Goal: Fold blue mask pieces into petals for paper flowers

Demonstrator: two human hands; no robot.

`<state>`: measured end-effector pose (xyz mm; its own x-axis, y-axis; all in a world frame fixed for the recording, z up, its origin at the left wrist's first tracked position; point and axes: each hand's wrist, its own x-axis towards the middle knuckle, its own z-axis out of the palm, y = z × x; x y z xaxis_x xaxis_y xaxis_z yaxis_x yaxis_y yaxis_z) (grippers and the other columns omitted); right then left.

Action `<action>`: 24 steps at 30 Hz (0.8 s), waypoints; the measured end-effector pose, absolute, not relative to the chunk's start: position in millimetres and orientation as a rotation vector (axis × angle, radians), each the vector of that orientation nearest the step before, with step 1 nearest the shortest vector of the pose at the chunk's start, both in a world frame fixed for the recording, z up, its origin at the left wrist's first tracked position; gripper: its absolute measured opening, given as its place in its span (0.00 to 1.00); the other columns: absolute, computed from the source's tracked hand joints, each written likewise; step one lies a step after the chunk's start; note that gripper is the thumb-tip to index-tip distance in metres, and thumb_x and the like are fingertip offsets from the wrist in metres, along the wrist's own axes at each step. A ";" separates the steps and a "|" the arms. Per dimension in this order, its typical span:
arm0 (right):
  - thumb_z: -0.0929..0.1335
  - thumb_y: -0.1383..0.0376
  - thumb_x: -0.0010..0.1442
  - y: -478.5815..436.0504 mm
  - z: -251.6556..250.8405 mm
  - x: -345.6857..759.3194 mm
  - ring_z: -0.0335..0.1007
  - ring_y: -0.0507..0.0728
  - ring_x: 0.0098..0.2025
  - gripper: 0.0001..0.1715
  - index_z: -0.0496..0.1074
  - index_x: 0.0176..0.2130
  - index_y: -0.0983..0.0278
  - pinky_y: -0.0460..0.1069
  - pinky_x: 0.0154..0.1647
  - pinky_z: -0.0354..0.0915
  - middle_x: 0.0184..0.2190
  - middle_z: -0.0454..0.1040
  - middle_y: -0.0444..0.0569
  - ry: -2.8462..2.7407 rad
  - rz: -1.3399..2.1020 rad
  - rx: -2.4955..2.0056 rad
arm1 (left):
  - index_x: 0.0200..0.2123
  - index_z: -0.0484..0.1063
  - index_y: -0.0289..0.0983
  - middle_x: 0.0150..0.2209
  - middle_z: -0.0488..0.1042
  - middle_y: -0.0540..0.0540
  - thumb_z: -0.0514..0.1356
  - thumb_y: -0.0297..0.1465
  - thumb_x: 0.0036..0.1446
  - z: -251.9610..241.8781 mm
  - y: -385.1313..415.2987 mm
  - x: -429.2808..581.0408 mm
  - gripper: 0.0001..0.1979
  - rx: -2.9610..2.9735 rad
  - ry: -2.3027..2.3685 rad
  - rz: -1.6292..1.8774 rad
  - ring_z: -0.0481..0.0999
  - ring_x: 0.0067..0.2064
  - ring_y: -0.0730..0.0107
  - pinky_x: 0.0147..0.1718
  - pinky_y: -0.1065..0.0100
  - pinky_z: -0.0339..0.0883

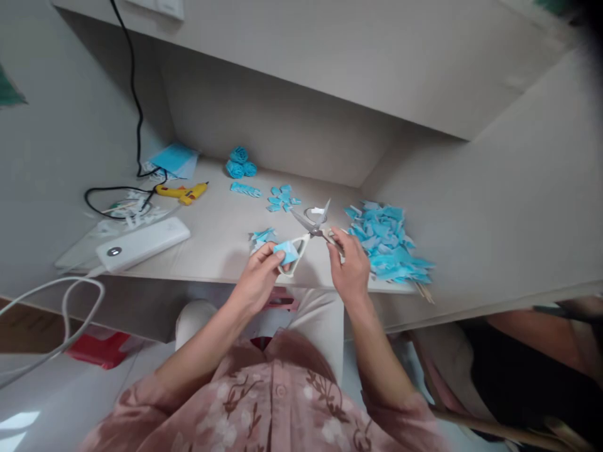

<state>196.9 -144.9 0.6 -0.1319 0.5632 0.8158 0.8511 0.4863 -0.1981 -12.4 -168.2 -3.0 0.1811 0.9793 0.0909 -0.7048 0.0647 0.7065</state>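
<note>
Scissors with white handles stand spread wide, blades pointing away from me. My right hand is closed around one handle. My left hand pinches a small folded blue piece of paper between thumb and fingers. The other handle loop sits right against that hand; I cannot tell whether its fingers grip the loop too. Just beyond the left hand lie a few blue scraps. Farther back are loose blue pieces, a row of overlapping blue pieces and rolled blue paper roses.
A large heap of blue cut pieces covers the desk's right side, with thin sticks poking over the edge. On the left are a yellow glue gun, a white power bank with cables, and blue sheets. An overhead shelf overhangs the back.
</note>
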 end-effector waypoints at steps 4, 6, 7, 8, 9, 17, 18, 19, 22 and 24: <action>0.67 0.65 0.69 -154.1 10.8 197.1 0.78 0.59 0.50 0.18 0.75 0.57 0.60 0.54 0.52 0.75 0.48 0.79 0.54 -1.967 -0.183 -1.219 | 0.25 0.68 0.37 0.25 0.67 0.53 0.75 0.40 0.48 -12.1 -166.3 -19.2 0.20 0.743 0.548 1.376 0.64 0.30 0.75 0.35 0.71 0.59; 0.69 0.64 0.68 -159.5 21.2 198.6 0.77 0.59 0.50 0.18 0.77 0.56 0.60 0.54 0.52 0.74 0.48 0.78 0.54 -2.030 -0.073 -1.241 | 0.25 0.68 0.37 0.25 0.66 0.53 0.75 0.40 0.48 -16.2 -165.8 -20.8 0.20 0.760 0.601 1.397 0.62 0.30 0.75 0.34 0.71 0.57; 0.69 0.64 0.68 -161.2 27.3 199.0 0.77 0.59 0.49 0.18 0.77 0.56 0.61 0.54 0.51 0.74 0.47 0.78 0.54 -2.031 -0.043 -1.245 | 0.25 0.68 0.37 0.24 0.65 0.53 0.75 0.40 0.48 -17.9 -165.9 -21.2 0.20 0.775 0.633 1.402 0.61 0.30 0.75 0.33 0.71 0.56; 0.69 0.63 0.68 -161.6 33.5 199.0 0.77 0.59 0.48 0.18 0.78 0.56 0.61 0.54 0.50 0.73 0.45 0.78 0.53 -2.013 -0.024 -1.247 | 0.24 0.68 0.37 0.24 0.65 0.53 0.74 0.40 0.49 -19.3 -166.1 -21.4 0.20 0.794 0.664 1.403 0.61 0.30 0.75 0.33 0.71 0.55; 0.68 0.63 0.69 -160.4 39.5 198.7 0.76 0.59 0.46 0.17 0.79 0.55 0.61 0.54 0.49 0.73 0.44 0.78 0.53 -1.991 -0.020 -1.237 | 0.24 0.68 0.37 0.24 0.65 0.53 0.74 0.39 0.49 -20.4 -166.5 -21.4 0.19 0.812 0.690 1.404 0.60 0.29 0.75 0.32 0.71 0.54; 0.68 0.65 0.68 -116.8 68.0 199.4 0.75 0.57 0.43 0.13 0.83 0.47 0.62 0.52 0.46 0.68 0.41 0.79 0.51 -2.155 0.109 -1.283 | 0.24 0.68 0.37 0.24 0.62 0.54 0.74 0.42 0.47 -18.7 -170.7 -20.4 0.21 0.853 0.723 1.347 0.58 0.28 0.75 0.31 0.70 0.52; 0.69 0.64 0.68 -113.0 70.6 200.5 0.75 0.57 0.43 0.12 0.83 0.45 0.62 0.52 0.46 0.67 0.40 0.79 0.51 -2.209 0.140 -1.289 | 0.24 0.68 0.37 0.24 0.62 0.54 0.75 0.42 0.47 -18.4 -170.9 -20.3 0.21 0.857 0.727 1.347 0.58 0.28 0.75 0.31 0.70 0.52; 0.69 0.64 0.68 -110.1 73.1 201.6 0.75 0.57 0.42 0.12 0.83 0.43 0.62 0.51 0.46 0.66 0.39 0.79 0.50 -2.260 0.169 -1.290 | 0.24 0.68 0.37 0.24 0.62 0.54 0.74 0.42 0.47 -18.4 -171.1 -20.3 0.21 0.861 0.729 1.348 0.58 0.28 0.75 0.31 0.70 0.52; 0.69 0.63 0.67 -104.5 77.1 203.9 0.74 0.55 0.39 0.10 0.82 0.39 0.62 0.50 0.43 0.64 0.37 0.79 0.48 -2.349 0.255 -1.287 | 0.24 0.67 0.37 0.24 0.62 0.54 0.74 0.41 0.49 -20.0 -171.0 -20.1 0.20 0.875 0.722 1.343 0.58 0.29 0.76 0.31 0.70 0.52; 0.71 0.65 0.65 -101.7 76.3 204.6 0.72 0.53 0.38 0.07 0.81 0.37 0.63 0.49 0.42 0.63 0.36 0.78 0.47 -2.339 0.325 -1.292 | 0.24 0.67 0.37 0.24 0.62 0.54 0.73 0.41 0.49 -21.9 -170.6 -20.2 0.20 0.875 0.718 1.334 0.57 0.28 0.76 0.30 0.71 0.52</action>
